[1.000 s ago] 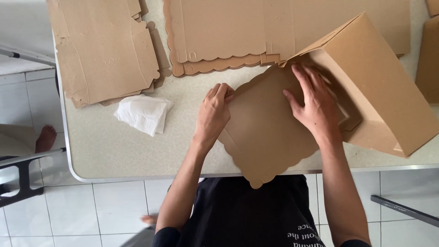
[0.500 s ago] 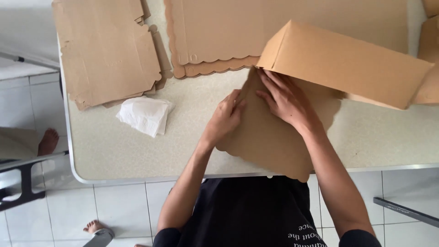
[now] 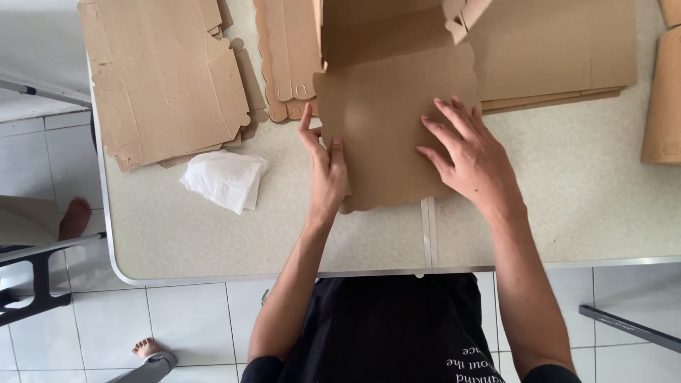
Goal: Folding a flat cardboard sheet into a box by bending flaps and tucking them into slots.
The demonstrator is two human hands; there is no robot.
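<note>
A brown cardboard box blank (image 3: 386,120), half folded, lies at the middle of the speckled grey-beige table (image 3: 582,206), its scalloped flap flat on the top toward six o'clock and its raised walls standing up at twelve o'clock, where the upper edge of the picture cuts them off. The left hand (image 3: 325,170) rests at the flap's nine o'clock edge, fingers together and pointing toward twelve, the thumb side lying on the cardboard and the index finger stretched along the fold; it grips nothing, only presses flat. The right hand (image 3: 472,159) lies at three o'clock on the same flap, palm down, fingers spread wide and angled toward eleven o'clock, closed on nothing. At ten o'clock from the hands a stack of flat brown box blanks (image 3: 167,78) lies near the table's corner, notched along its edges, and just beside it toward the middle a second blank with a scalloped border (image 3: 287,57) pokes out from under the folded box. A crumpled white tissue (image 3: 225,179) sits at nine o'clock from the left hand, apart from it and just below the stack. At two o'clock a wide pile of flat cardboard sheets (image 3: 560,50) reaches the far edge, and another brown piece (image 3: 663,99) lies at three o'clock by the table's side.
</note>
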